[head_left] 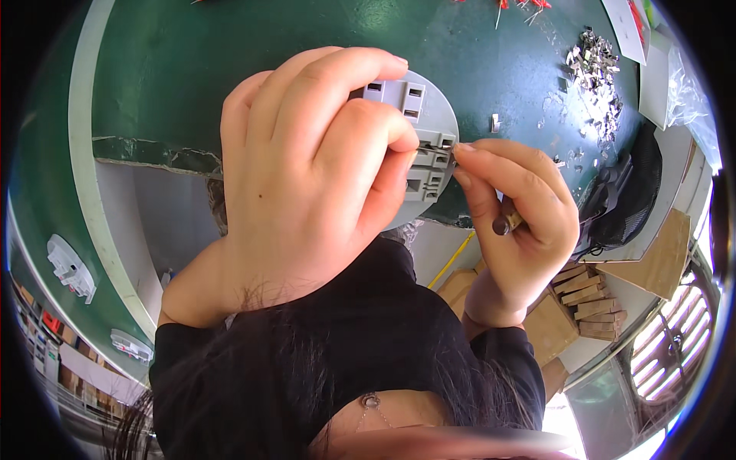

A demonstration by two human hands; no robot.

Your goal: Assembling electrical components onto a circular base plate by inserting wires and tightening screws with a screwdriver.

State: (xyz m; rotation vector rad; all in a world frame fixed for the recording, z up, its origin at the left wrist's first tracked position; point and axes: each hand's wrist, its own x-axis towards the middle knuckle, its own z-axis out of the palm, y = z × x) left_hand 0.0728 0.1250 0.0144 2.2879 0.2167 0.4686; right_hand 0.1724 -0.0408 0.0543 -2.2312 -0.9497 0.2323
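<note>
My left hand [299, 161] is closed over a rounded grey plastic housing [443, 100] at the near edge of the green table. Its thumb and forefinger press on the housing's moulded slots, and the palm covers the housing's left half. At the right rim, my right hand [529, 199] pinches a tiny metal piece [453, 151] against a slot; its exact shape is too small to tell. Tucked into the curled fingers of that hand is a thin dark tool [503, 225], of which only a rounded brownish end shows.
A heap of small shiny metal clips [594, 73] lies at the right on the green table [176, 77], with one loose clip [494, 123] nearer. A black mesh bag [632, 199] sits right. Red wires [529, 4] lie far back. Grey-white plastic parts [70, 264] rest on the left surface.
</note>
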